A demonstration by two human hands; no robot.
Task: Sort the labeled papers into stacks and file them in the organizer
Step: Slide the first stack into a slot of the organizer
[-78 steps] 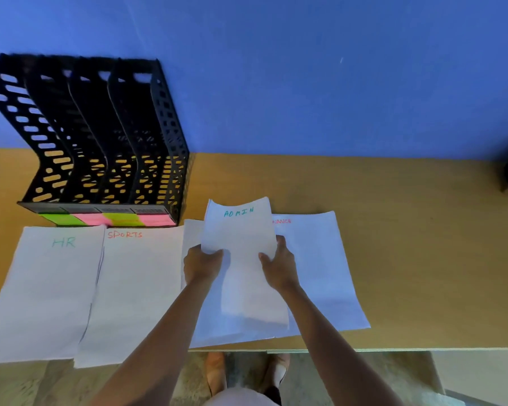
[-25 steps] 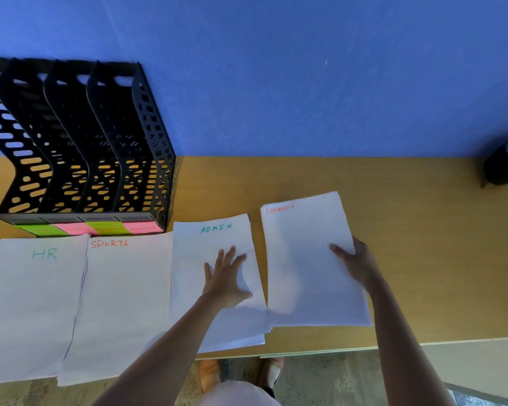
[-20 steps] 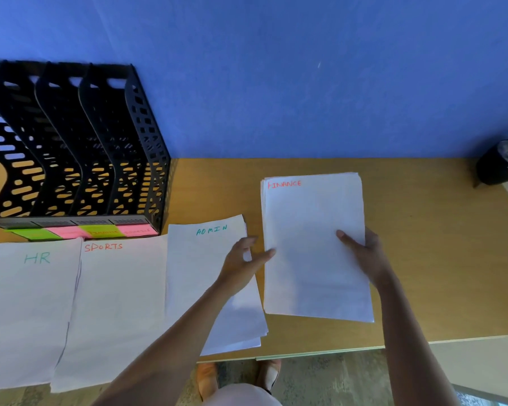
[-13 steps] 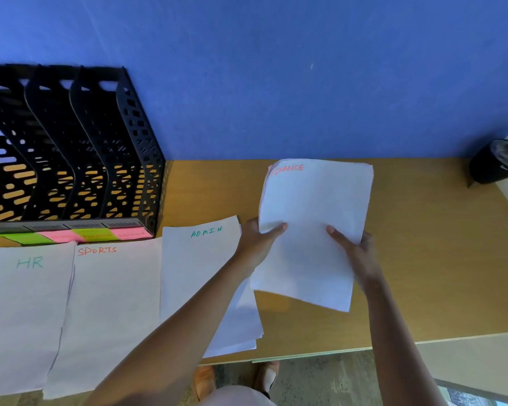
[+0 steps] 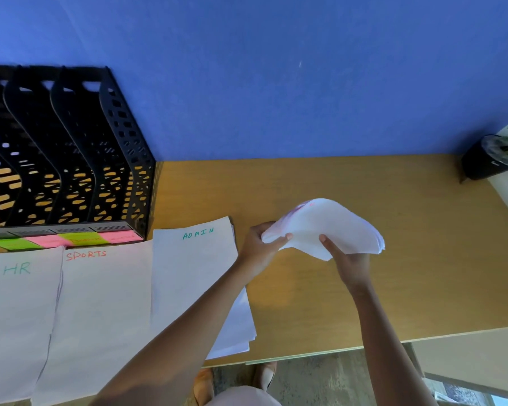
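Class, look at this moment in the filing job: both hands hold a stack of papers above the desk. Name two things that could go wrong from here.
1. The held stack is bowed and fanned at its right edge, so sheets might slip from the left hand or right hand.
2. The ADMIN stack overhangs the desk's front edge; a forearm brushing it could push it off.

Bright, even daylight, strongest at the far right edge. Soft shadow on the desk (image 5: 393, 273) under the lifted paper stack (image 5: 329, 227), and a dark patch beside the black organizer (image 5: 71, 153). Stack blurry, its red writing unreadable. Lines bent near the edges by the wide lens. Corners slightly darker.
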